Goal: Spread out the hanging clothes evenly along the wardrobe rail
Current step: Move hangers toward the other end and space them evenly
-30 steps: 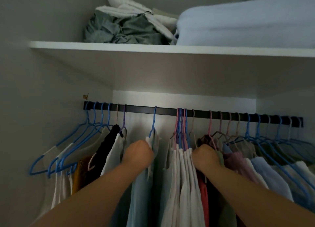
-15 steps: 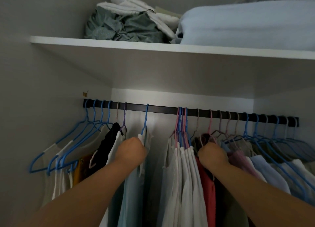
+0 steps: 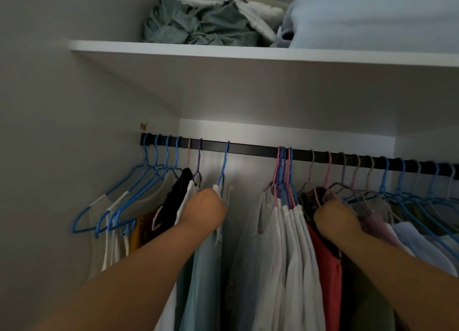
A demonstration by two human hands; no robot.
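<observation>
Under the rail [image 3: 248, 151], both hands seemingly grip garments.

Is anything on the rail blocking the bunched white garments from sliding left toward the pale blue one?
Nothing visible: the rail is bare between the pale blue garment's hanger and the bunched hangers of the white garments.

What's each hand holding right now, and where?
Left hand grips the pale blue garment at its shoulder, below the hanger hook. Right hand grips dark clothing near the hanger necks.
</observation>
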